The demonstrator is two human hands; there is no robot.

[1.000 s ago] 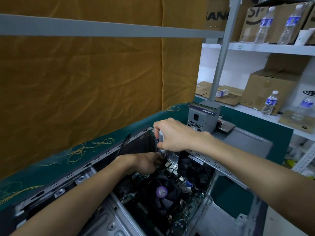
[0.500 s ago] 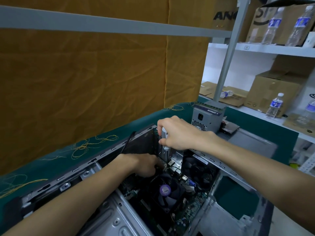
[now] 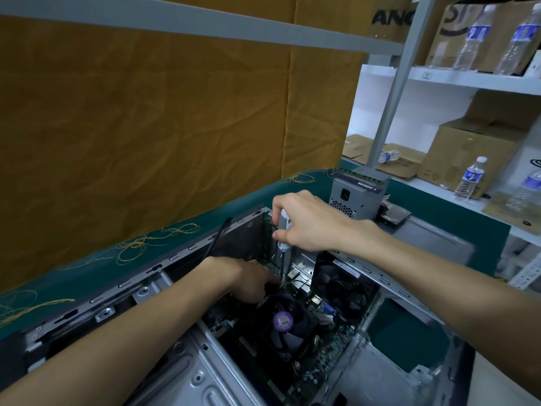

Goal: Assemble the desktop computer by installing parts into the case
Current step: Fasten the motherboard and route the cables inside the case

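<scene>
The right hand grips a screwdriver upright inside the open case, close to its rear wall. The left hand reaches beside the fan; its fingers are hidden, so their hold is unclear.

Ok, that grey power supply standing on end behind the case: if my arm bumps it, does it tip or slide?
The power supply stands on a narrow face, taller than its footing, so a knock up high would probably tip it. It looks like a metal box, likely heavy for its size, and the green cloth under it should resist sliding.
</scene>
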